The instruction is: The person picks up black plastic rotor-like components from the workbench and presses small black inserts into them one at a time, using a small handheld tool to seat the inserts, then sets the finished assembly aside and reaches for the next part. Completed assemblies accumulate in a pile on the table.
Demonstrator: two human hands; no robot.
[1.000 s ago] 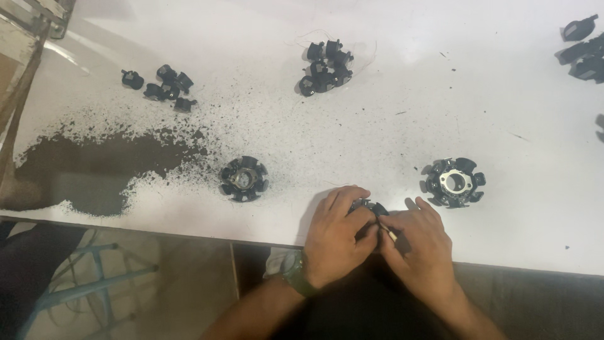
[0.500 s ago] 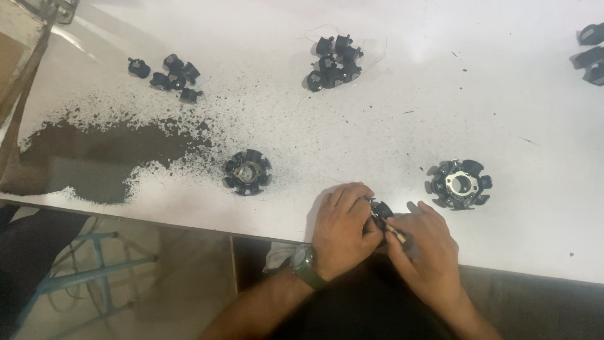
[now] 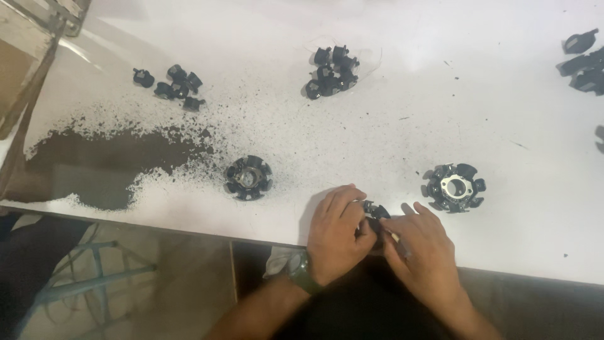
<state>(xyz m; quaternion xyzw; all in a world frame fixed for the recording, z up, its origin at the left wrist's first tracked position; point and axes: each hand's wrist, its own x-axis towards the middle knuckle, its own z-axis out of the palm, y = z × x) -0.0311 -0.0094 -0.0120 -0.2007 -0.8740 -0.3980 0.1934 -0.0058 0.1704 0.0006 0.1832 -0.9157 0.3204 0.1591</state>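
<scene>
Small black part (image 3: 375, 213) pinched in the grip between left hand (image 3: 336, 236) and right hand (image 3: 418, 249), both closed on it at the bench (image 3: 503, 126) edge; axis unclear

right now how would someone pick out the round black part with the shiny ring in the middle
Start at the white table and follow its near edge to the person's right hand. Just beyond it lies the round black part; unlike the darker round part by the black grit, its centre ring is bright metal.

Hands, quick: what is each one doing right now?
Left hand: closed on the small black part.
Right hand: closed on the same part.
</scene>
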